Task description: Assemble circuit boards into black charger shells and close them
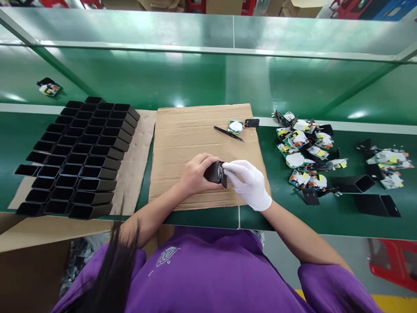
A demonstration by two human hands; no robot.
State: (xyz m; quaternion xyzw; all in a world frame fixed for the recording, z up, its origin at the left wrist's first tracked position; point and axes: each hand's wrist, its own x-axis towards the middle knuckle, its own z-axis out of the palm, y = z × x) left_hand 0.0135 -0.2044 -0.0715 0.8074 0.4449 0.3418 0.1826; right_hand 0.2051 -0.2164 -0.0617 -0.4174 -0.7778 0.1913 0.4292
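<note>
My bare left hand (197, 175) is wrapped round a black rectangular housing (213, 172), its open end turned to the right. At that open end is my right hand (249, 182) in a white glove, fingers pinched together at the mouth. Something small and partly metallic shows there, but the fingers hide most of it. Both hands are above a cardboard sheet (182, 130). Farther back on the sheet lie a black pen-like tool (230, 133) and a small circuit board (235, 126) with a white round patch, wired to a black plate (252, 123).
Rows of black housings (70, 161) stand on cardboard at the left. Circuit board assemblies (298, 139) are piled at the right, beside two loose housings (350, 184). A lone assembly (48, 87) sits at the far left. A metal frame rail (208, 50) crosses the back.
</note>
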